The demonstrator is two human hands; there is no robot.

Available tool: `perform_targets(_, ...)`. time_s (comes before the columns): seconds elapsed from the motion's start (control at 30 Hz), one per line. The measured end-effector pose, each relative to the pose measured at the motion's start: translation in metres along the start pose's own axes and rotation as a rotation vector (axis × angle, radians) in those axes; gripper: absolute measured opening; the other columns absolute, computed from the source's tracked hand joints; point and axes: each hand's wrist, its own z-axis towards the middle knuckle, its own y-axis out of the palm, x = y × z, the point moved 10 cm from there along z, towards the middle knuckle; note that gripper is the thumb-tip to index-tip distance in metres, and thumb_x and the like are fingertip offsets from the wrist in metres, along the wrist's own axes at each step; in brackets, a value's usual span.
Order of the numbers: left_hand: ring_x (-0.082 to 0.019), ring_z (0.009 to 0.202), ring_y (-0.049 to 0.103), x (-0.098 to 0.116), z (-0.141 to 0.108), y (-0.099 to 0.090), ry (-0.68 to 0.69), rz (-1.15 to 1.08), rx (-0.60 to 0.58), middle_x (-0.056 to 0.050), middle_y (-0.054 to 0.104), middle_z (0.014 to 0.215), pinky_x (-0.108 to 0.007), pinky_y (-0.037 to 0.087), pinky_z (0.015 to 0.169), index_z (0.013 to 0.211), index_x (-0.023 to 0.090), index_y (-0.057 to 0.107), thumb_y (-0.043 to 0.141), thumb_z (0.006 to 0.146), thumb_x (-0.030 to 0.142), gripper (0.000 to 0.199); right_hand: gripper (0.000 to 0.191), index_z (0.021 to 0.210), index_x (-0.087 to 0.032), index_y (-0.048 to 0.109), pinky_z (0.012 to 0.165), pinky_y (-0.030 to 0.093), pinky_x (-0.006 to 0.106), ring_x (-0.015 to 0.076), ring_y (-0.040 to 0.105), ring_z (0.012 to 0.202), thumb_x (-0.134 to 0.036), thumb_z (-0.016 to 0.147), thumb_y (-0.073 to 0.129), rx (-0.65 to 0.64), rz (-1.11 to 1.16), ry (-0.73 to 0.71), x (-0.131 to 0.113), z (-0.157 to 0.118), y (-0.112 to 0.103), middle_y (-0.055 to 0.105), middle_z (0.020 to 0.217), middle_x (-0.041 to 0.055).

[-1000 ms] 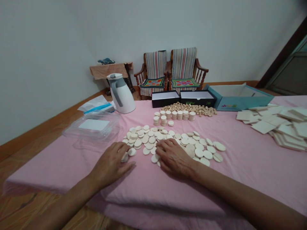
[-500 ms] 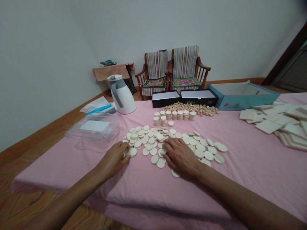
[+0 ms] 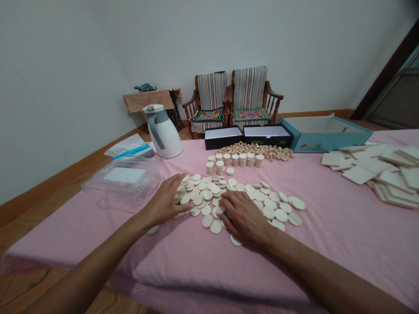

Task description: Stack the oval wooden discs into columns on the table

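Note:
A loose single layer of pale round wooden discs [image 3: 207,221] covers the middle of the pink bedsheet [image 3: 81,235]. My left hand [image 3: 165,203] lies flat on the left side of the discs, with fingers spread and fingertips on them. My right hand [image 3: 244,216] rests on the front right part of the discs, fingers curled down over them. Neither hand visibly grips a disc. One stray disc [image 3: 152,230] sits below my left hand. Short stacks of discs [image 3: 242,159] stand behind the layer, with a heap of small wooden beads [image 3: 255,150] behind them.
Square wooden tiles [image 3: 369,168] lie heaped at right. Behind the beads stand open black boxes [image 3: 222,138] and an open teal box [image 3: 327,136]. A white jug [image 3: 162,134] and a transparent plastic container [image 3: 121,181] stand at left, beyond the sheet's edge.
My left hand has slid forward and right, up into the discs, and a disc now lies apart below it. The discs near both hands have shifted. My right hand has barely moved.

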Motion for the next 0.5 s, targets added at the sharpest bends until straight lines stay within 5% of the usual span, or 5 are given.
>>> perform_targets(0.07,-0.038,0.132,0.030,-0.021,-0.016,0.012,-0.089,0.077,-0.145,-0.020,0.031,0.146,-0.049,0.033,0.103,0.143,0.015,0.026,0.070,0.062,0.057,0.101,0.019,0.103,-0.015,0.054,0.087,0.037,0.040,0.0248,0.047,0.101,-0.026,0.089,0.048,-0.002,0.000,0.000,0.000,0.000,0.001,0.056,0.105,0.0120)
perform_targets(0.17,-0.039,0.127,0.037,-0.036,-0.035,0.015,-0.185,0.129,-0.184,-0.020,0.037,0.141,-0.051,0.036,0.099,0.143,0.016,0.027,0.068,0.066,0.053,0.095,0.019,0.103,-0.015,0.054,0.086,0.037,0.040,0.0241,0.047,0.099,-0.025,0.089,0.047,-0.010,0.009,0.000,-0.001,0.000,0.002,0.056,0.104,0.0116)
perform_targets(0.5,-0.024,0.103,0.055,0.003,-0.010,0.017,-0.022,-0.143,0.034,-0.010,0.054,0.113,-0.034,0.047,0.087,0.126,0.018,0.049,0.059,0.074,0.023,0.054,0.020,0.104,-0.015,0.055,0.088,0.037,0.040,0.0242,0.046,0.102,-0.025,0.088,0.049,-0.007,0.004,0.014,0.002,-0.001,0.005,0.055,0.108,0.0115)
